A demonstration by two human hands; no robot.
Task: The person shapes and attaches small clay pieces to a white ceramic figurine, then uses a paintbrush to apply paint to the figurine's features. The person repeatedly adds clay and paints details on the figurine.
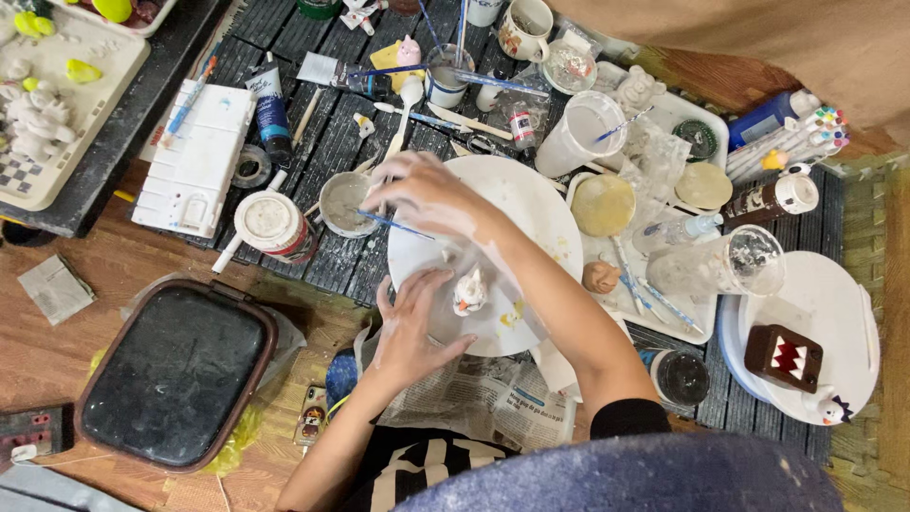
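1. The step in hand looks like painting a small white plaster figurine (470,290) that stands upright on a round white plate (531,204), near the plate's lower edge, above a sheet of crumpled newspaper (474,393).

2. The left hand (409,322) lies with its fingers loosely curled at the figurine's left side. The fingertips reach toward the base; whether they touch it I cannot tell, since a sheet of clear film blurs that spot.

3. The right hand (427,194) is closed in a pinch on a thin blue-handled paintbrush (393,225). It hovers over the plate's upper left rim, just beside a small round cup of grey-white paint (343,202). The brush lies slanted, and the hand hides one end of it.

4. Judging by this, the brush is being loaded or wiped at the cup, not laid on the figurine, which already shows touches of orange and yellow.

5. The next move calls for carrying the brush across the plate to the figurine without dripping, while the left hand steadies or turns the piece so a bare face meets the bristles.

6. It also calls for care around the crowding: a red-and-white jar (273,224) stands left of the cup, a clear plastic cup (583,133) stands beyond the plate, and a dark rectangular tray (175,372) lies on the floor, well apart.
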